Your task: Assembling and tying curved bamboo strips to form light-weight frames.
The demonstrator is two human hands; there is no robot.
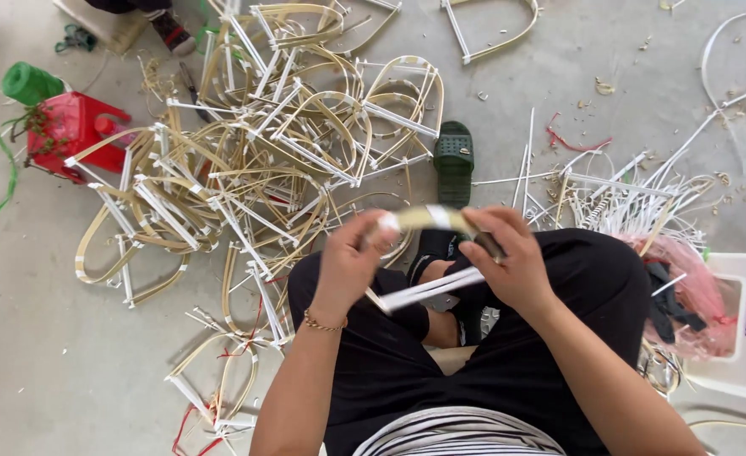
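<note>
Sitting on the concrete floor [43, 355] with knees spread, we hold a bent bamboo strip [428, 218] up between both hands, just above our lap. Our left hand [349, 263] is closed around one end of the curve, where a white band wraps it, and our right hand [512, 263] grips the other end, fingers [474, 252] curled tight over strip and a dark tool-like piece we cannot make out. A white stick [428, 289] runs slantwise below the curve, its right end tucked under the right hand, so arch and crossbar sit together as one frame; holding both ends seems to keep the springy strip bowed. Finished-looking frames of the same shape lie heaped in a big pile [263, 160] just ahead on the left, within easy reach. Loose white sticks [618, 198] are spread to the right, near a pink bag [686, 291]. A green sandal [455, 160] lies beyond our hands, and a red stool [73, 127] stands well off left.
</note>
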